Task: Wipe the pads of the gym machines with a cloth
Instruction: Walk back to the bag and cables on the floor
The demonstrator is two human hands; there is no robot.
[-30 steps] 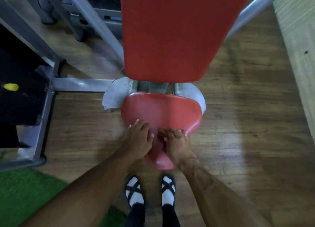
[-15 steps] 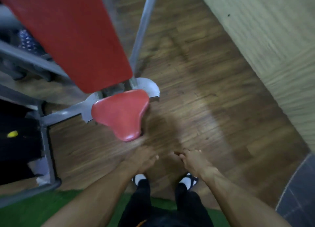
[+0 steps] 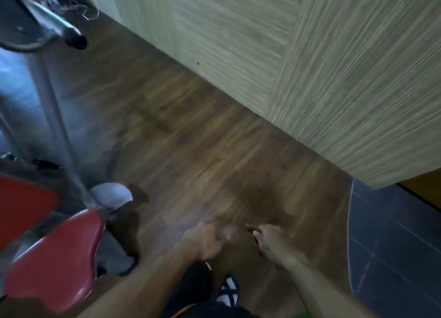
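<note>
The view is blurred. My left hand (image 3: 205,240) and my right hand (image 3: 269,241) are close together above the wooden floor, each gripping an edge of a brown cloth (image 3: 235,253) that hangs between them over my legs. The red seat pad (image 3: 59,258) is at the lower left, apart from both hands. A piece of the red back pad (image 3: 21,203) shows at the left edge.
A grey metal frame post (image 3: 55,117) rises beside the seat, with a black-tipped bar (image 3: 71,37) at the top left. A pale wood-grain wall panel (image 3: 310,67) fills the upper right. Dark floor tiles (image 3: 393,246) lie at the right.
Both hands have come off the seat pad and pulled back with the cloth. The view has swung to the right, so the seat now sits at the lower left.
</note>
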